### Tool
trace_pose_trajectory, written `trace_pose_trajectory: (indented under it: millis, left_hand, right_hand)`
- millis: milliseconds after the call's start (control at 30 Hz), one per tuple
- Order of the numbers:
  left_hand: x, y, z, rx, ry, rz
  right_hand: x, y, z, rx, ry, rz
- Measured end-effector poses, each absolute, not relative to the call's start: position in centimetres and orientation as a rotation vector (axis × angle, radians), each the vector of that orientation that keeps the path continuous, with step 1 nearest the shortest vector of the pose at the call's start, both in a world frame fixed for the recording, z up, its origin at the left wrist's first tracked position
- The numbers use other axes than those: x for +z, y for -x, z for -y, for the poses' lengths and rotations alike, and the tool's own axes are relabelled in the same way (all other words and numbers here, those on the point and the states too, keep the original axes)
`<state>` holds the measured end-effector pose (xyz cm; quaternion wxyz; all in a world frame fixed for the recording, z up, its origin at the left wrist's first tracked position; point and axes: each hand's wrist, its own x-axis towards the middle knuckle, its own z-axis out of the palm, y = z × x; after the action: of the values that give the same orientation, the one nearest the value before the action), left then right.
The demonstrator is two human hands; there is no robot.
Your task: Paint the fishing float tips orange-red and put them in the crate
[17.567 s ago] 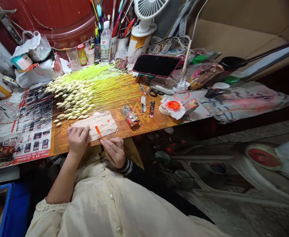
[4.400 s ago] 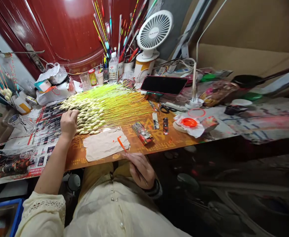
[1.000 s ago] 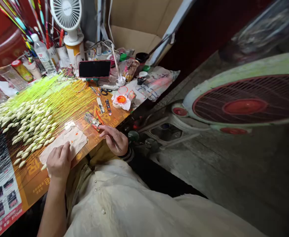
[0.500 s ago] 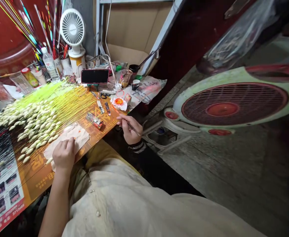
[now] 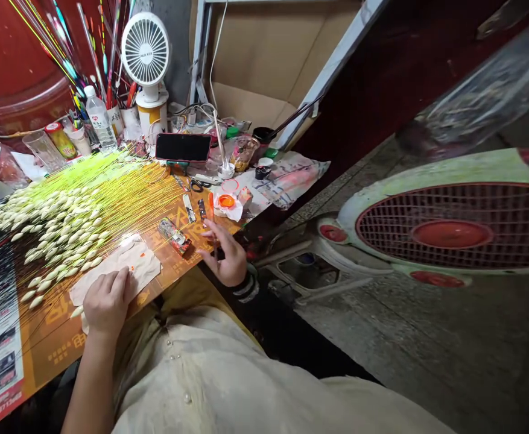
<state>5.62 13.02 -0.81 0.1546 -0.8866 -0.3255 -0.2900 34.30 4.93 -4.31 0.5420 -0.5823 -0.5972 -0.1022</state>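
Rows of slender fishing floats (image 5: 51,220) with cream bulbs and yellow-green stems lie across the orange printed tabletop (image 5: 51,337). My left hand (image 5: 107,304) rests on a crumpled beige cloth (image 5: 131,265), right beside the nearest bulbs, with its fingers together. My right hand (image 5: 224,256) hangs at the table's edge, pinching a thin stick with an orange tip (image 5: 210,205). A small printed packet (image 5: 174,236) lies just left of that tip. Whatever lies under my left palm is hidden.
A black phone (image 5: 183,147), a white desk fan (image 5: 145,49), a water bottle (image 5: 99,120) and cups of floats crowd the table's back. An orange lid on white paper (image 5: 226,205) sits nearby. A large floor fan (image 5: 449,226) stands right, beyond the table's edge.
My right hand has dropped lower and turned the orange-tipped stick more upright. My left hand has slid slightly down the cloth. The whole scene has shifted slightly with my head.
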Motion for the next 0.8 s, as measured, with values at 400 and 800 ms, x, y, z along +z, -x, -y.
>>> trace_pose_trajectory:
  millis: [400, 800]
  left_hand:
    - [0.2, -5.9, -12.9, -0.814, 2.470, 0.919]
    - [0.2, -5.9, -13.1, -0.817, 2.451, 0.876]
  right_hand:
    - [-5.2, -30.8, -6.8, -0.312, 1.523, 1.429]
    - [-4.9, -30.2, -7.3, -0.358, 1.635, 1.421]
